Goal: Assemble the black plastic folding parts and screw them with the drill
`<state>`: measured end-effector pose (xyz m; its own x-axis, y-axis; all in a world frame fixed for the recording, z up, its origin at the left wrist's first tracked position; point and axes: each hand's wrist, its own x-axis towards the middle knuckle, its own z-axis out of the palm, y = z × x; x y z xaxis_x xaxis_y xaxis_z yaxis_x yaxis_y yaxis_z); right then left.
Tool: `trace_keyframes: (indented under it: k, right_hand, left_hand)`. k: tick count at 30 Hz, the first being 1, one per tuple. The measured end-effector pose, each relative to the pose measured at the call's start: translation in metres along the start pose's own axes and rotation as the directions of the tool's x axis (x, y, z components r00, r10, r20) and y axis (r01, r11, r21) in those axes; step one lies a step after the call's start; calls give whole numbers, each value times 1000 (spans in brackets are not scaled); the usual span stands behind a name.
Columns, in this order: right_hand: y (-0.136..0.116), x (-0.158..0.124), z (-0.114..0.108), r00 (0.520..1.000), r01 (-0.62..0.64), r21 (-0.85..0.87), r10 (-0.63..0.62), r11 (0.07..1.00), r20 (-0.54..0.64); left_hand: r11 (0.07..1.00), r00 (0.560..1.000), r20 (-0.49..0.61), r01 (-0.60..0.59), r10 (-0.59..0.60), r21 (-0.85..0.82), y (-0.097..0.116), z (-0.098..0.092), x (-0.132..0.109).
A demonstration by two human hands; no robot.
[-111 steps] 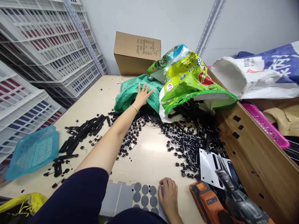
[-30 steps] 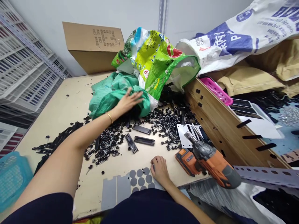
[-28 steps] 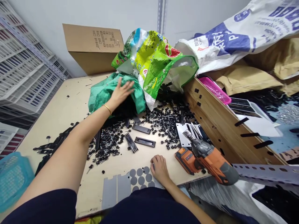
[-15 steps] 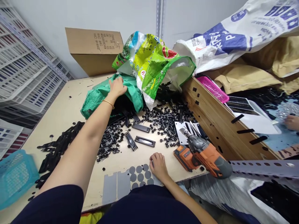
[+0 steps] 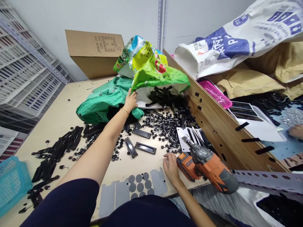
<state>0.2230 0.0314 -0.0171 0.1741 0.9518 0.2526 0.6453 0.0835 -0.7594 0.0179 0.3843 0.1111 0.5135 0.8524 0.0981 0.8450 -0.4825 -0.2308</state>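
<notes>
The left hand point(image 5: 131, 101) pinches the edge of one bright bag point(image 5: 151, 75) at the back of the table point(image 5: 68, 116), beside one green bag point(image 5: 101, 101). The right hand point(image 5: 170, 167) lies loosely open by one drill point(image 5: 210, 164). Three black bars point(image 5: 141, 133) lie apart. The shirt point(image 5: 144, 214) covers bits of nine grey dots point(image 5: 140, 187). The box point(image 5: 93, 47) writing is too small; the white bag point(image 5: 232, 44) shows "P".

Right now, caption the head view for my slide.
Left hand at the rim of a printed green bag, right hand beside an orange power tool, black parts strewn nearby.
</notes>
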Motion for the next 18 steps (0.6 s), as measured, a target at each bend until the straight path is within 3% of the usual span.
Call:
trace_keyframes:
  k: [3, 7, 11, 14, 16, 18]
  right_hand:
    - [-13, 9, 11, 998, -57, 59, 56, 997, 18]
    - [-38, 57, 41, 995, -97, 74, 98, 993, -6]
    - [-64, 167, 68, 986, -148, 11, 149, 989, -79]
    - [-86, 268, 75, 965, -236, -179, 209, 955, -156]
    - [-95, 330, 75, 962, -273, -366, 245, 890, -123]
    - [-95, 379, 75, 961, -251, -493, 277, 833, -19]
  left_hand:
    - [988, 988, 47, 147, -145, -39, -18, 18, 0]
    - [988, 989, 36, 144, -142, -48, -11, 33, 2]
    - [990, 993, -33, 112, -116, -86, -9, 39, 1]
    - [985, 993, -30, 109, -114, -132, -14, 45, -1]
    - [981, 993, -30, 107, -113, -162, -17, 51, 0]
    - [978, 993, -41, 99, -109, -185, -19, 58, 2]
